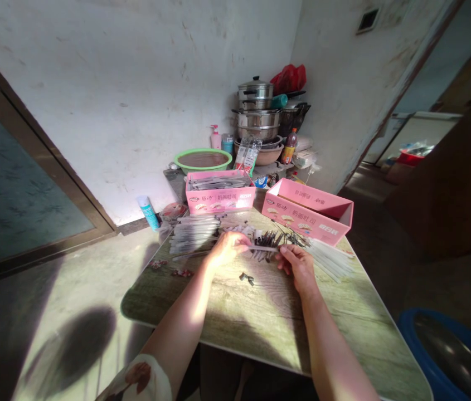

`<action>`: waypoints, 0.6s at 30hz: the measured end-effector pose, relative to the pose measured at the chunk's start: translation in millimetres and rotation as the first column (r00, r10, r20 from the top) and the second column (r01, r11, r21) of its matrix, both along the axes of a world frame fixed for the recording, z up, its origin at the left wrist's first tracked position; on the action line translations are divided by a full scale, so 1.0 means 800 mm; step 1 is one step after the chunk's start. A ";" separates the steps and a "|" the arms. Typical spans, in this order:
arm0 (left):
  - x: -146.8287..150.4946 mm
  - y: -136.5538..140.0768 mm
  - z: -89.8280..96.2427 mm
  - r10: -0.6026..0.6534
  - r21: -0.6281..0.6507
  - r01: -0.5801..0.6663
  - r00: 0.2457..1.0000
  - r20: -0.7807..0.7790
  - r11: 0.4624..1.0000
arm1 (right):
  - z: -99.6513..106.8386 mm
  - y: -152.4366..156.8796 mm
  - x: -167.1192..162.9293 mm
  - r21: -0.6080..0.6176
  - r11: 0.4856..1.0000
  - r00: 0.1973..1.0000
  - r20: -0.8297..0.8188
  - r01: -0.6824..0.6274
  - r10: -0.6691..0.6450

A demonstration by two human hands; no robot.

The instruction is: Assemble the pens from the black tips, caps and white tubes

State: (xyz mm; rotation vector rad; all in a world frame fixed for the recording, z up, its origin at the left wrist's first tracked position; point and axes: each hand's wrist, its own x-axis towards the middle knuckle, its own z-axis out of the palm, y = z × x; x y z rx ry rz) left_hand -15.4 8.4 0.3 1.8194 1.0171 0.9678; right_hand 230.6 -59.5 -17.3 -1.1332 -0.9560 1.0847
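Note:
Between my two hands is a thin whitish, see-through tube (262,249), held level above the table. My left hand (229,248) pinches its left end. The fingers of my right hand (299,264) are closed at its right end; a small dark part seems to show there. Just behind the tube lies a heap of short black pieces (269,239). To the left is a pile of similar pale tubes (193,234). More clear tubes (329,259) fan out on the right. A few small black caps (247,278) lie in front of my hands on the wooden tabletop (256,317).
Behind the piles stand a pink box (221,201) filled with tubes and a second pink box (307,217) at the right. Farther back are a green basin (203,167), stacked steel pots (257,118) and a bottle (289,147). A blue tub (411,323) stands beside the table's right edge.

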 end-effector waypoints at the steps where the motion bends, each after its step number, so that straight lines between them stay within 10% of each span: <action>1: -0.015 0.004 0.005 0.089 0.022 -0.089 0.996 -0.002 0.996 | 0.000 0.001 0.001 0.012 0.997 0.997 -0.014 0.073 -0.072; 7: -0.132 0.018 0.026 0.495 0.269 -0.432 0.832 -0.249 0.861 | -0.002 0.002 0.004 0.021 0.969 0.968 -0.061 0.245 -0.243; 18: -0.185 -0.003 -0.011 0.544 0.480 -0.327 0.720 -0.431 0.814 | -0.015 0.007 0.006 0.056 0.976 0.977 0.032 0.210 -0.212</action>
